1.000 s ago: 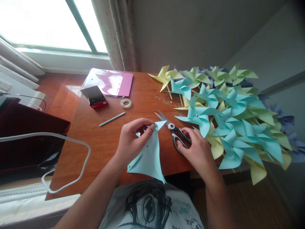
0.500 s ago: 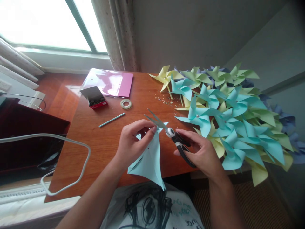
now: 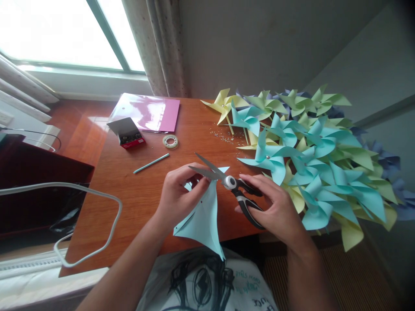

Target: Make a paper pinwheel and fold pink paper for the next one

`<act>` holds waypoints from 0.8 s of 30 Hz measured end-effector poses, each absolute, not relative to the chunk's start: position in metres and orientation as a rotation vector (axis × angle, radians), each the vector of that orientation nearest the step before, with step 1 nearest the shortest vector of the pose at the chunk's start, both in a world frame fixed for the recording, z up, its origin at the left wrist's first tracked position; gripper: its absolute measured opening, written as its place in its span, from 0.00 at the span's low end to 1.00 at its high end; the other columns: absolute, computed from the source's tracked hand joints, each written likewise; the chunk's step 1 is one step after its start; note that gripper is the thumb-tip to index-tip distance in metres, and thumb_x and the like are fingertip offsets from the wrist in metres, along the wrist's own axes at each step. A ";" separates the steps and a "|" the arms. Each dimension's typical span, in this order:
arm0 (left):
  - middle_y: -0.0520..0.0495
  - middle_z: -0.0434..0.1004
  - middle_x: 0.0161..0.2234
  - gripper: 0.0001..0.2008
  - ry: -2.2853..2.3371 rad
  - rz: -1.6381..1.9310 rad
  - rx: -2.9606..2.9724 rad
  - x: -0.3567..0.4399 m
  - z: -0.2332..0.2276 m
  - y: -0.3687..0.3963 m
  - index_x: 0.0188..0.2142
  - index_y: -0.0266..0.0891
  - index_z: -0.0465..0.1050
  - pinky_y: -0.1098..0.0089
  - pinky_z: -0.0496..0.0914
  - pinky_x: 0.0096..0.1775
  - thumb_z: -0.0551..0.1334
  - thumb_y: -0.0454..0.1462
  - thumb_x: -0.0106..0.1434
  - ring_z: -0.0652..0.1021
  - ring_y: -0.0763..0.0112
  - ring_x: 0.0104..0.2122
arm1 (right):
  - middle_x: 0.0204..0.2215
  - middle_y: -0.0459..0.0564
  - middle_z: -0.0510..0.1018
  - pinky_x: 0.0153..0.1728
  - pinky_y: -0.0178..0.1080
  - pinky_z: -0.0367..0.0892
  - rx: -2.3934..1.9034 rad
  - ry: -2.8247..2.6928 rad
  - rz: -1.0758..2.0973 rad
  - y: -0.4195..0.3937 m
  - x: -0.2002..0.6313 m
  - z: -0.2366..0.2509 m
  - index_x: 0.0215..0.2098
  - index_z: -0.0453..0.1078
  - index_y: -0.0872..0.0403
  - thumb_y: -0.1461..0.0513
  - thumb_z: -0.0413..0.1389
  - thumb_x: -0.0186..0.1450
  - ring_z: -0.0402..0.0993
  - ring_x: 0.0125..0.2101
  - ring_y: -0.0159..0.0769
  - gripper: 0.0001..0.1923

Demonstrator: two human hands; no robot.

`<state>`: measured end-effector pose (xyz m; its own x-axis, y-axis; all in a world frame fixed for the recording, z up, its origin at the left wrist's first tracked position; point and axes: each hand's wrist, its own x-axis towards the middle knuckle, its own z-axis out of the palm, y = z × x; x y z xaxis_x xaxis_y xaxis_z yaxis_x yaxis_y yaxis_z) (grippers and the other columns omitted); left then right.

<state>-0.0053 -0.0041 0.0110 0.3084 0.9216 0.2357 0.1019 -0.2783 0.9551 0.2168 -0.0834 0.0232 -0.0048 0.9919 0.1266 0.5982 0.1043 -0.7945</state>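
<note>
Head view: the left hand (image 3: 178,194) is closed in a pinch on the upper tip of a folded light-blue paper sheet (image 3: 202,218), which hangs over the near edge of the counter (image 3: 136,194). The right hand (image 3: 275,209) grips the black handles of the scissors (image 3: 227,181); the blades stand open, just beside the pinched tip.

Judged by its look, the paper is light, thin and easily creased or torn; it is best held near a fold, close to the blades.

To the right, a pile of paper pinwheels (image 3: 308,160) crowds the right hand. Farther off lie a teal stick (image 3: 151,163), a tape roll (image 3: 170,141), a small open box (image 3: 127,131), a pink folder (image 3: 149,112) and scattered small beads (image 3: 225,136).
</note>
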 end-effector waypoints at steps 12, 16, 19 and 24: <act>0.46 0.81 0.31 0.05 0.918 1.098 1.638 -0.005 0.012 -0.004 0.34 0.38 0.80 0.70 0.69 0.30 0.64 0.32 0.63 0.76 0.69 0.28 | 0.49 0.51 0.80 0.49 0.44 0.78 -1.587 -1.726 0.659 -0.084 0.218 0.024 0.57 0.72 0.45 0.57 0.70 0.58 0.80 0.48 0.45 0.29; 0.47 0.81 0.30 0.05 0.915 1.097 1.648 -0.003 0.012 -0.003 0.34 0.39 0.80 0.70 0.69 0.29 0.64 0.31 0.63 0.76 0.69 0.28 | 0.49 0.51 0.80 0.48 0.44 0.78 -1.583 -1.729 0.657 -0.084 0.218 0.024 0.57 0.72 0.45 0.57 0.69 0.58 0.80 0.47 0.44 0.29; 0.47 0.81 0.30 0.06 0.914 1.097 1.659 -0.003 0.012 -0.003 0.34 0.39 0.80 0.70 0.69 0.30 0.63 0.31 0.63 0.76 0.69 0.28 | 0.49 0.51 0.80 0.49 0.44 0.78 -1.583 -1.734 0.649 -0.085 0.218 0.024 0.57 0.72 0.45 0.58 0.69 0.59 0.80 0.47 0.44 0.29; 0.47 0.81 0.30 0.05 0.916 1.102 1.658 -0.004 0.012 -0.004 0.33 0.38 0.79 0.70 0.69 0.29 0.63 0.30 0.62 0.76 0.69 0.28 | 0.49 0.50 0.80 0.49 0.43 0.77 -1.596 -1.744 0.632 -0.085 0.219 0.025 0.57 0.73 0.46 0.58 0.70 0.59 0.80 0.48 0.44 0.28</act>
<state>-0.0036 -0.0037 0.0124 0.3239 0.9093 0.2612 0.0909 -0.3047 0.9481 0.2188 -0.0853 0.0250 -0.0164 0.9872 0.1586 0.6567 0.1302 -0.7428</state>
